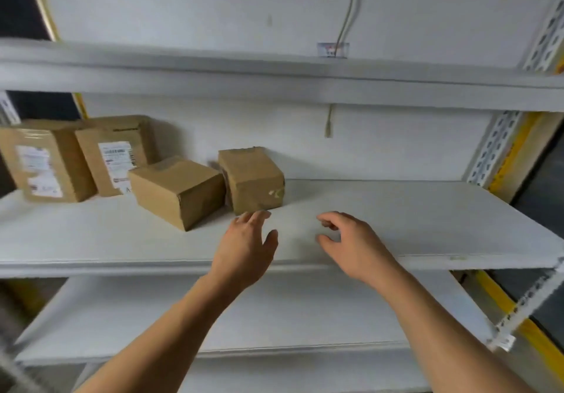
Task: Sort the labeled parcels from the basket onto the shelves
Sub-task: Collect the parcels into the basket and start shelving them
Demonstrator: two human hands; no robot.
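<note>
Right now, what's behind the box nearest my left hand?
Behind that box the white wall shows, and a dark sliver at its left edge. The shelf directly behind it is covered. The left hand holds nothing.

Four cardboard parcels are sitting on the middle shelf (pixel 396 218): two labeled ones (pixel 45 161) (pixel 114 153) and two plain ones (pixel 177 190) (pixel 251 179). Two hands (pixel 245 247) (pixel 355 244) are showing.

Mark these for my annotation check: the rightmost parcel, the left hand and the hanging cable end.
Rightmost parcel (pixel 254 182): head view, on its brown front face.
Left hand (pixel 244 246): head view, on the back of the hand.
Hanging cable end (pixel 328 129): head view, on the plug at its tip.
</note>
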